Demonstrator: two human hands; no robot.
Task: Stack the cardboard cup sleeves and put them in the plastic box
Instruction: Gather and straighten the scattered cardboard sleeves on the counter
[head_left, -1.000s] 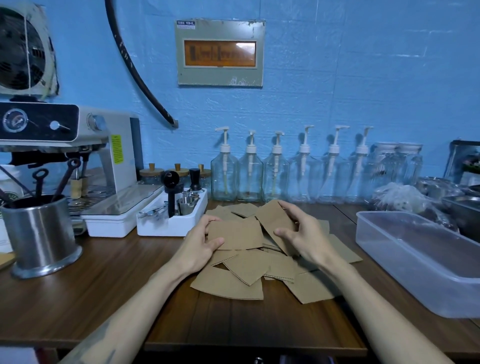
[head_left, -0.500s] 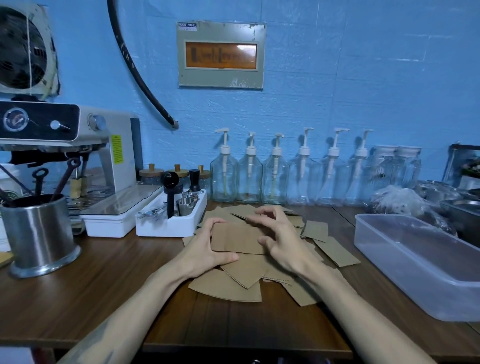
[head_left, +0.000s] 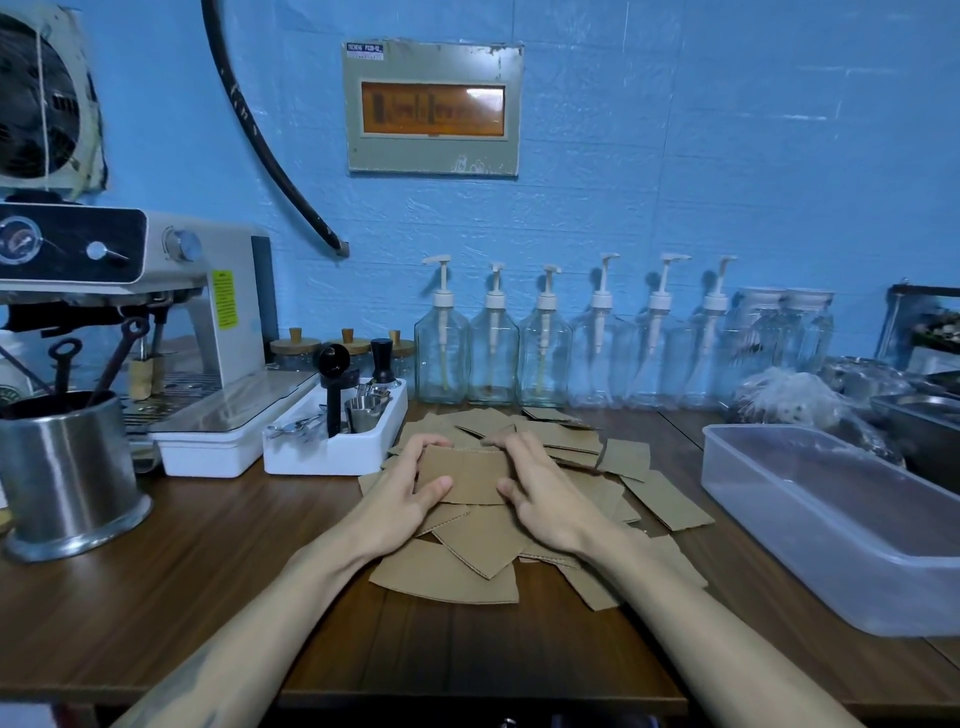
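A small stack of cardboard cup sleeves (head_left: 464, 475) is held between both hands above the loose pile of sleeves (head_left: 644, 493) on the wooden surface (head_left: 182, 571). The left hand (head_left: 402, 496) grips the stack's left edge, fingers curled over the far side and thumb on top; the right hand (head_left: 540, 493) grips the right edge likewise. Opposing edges are clamped, presumably so that the sleeves are squared into alignment. The clear plastic box (head_left: 810, 525) is kept at the right, well apart, apparently with no sleeves inside
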